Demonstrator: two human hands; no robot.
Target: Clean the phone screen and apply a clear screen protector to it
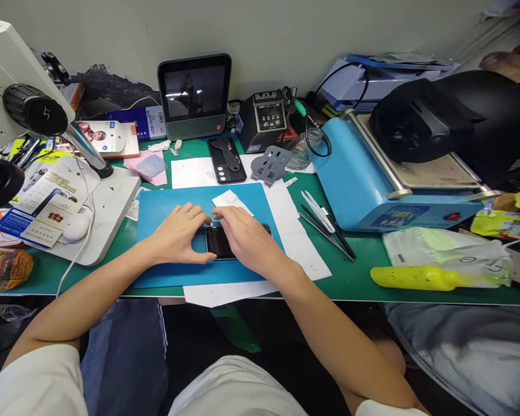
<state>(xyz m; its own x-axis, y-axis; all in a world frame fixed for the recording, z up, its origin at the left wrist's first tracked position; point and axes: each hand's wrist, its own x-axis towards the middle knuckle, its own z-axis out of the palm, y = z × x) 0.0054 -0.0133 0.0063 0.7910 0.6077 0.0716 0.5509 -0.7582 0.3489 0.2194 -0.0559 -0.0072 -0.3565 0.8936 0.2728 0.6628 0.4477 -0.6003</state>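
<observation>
In the head view, the phone [221,241] lies flat on the blue mat [164,203], long side running from 9 to 3 o'clock, between the two hands. Its glossy black face shows in the gap between the left thumb and the right hand, and a short end sticks out at 3 o'clock.

The left hand [177,234] stands at the phone's 9 o'clock end, curved like a C: thumb near the lower edge, bent fingertips by the 10 o'clock corner, a wide gap between. Whether they grip the phone cannot be told. The left forearm comes in from 8 o'clock.

The right hand [249,240] lies palm down across the phone, its fingers close together, pointing to 11 o'clock, tips bent at the upper edge beside the left fingertips. Its thumb is hidden, so its grip cannot be told either. The right forearm slants in from between 4 and 5 o'clock.

A white card [233,202] lies at 12 o'clock, partly behind the right fingers; tweezers [325,231] lie at 3 o'clock.
</observation>
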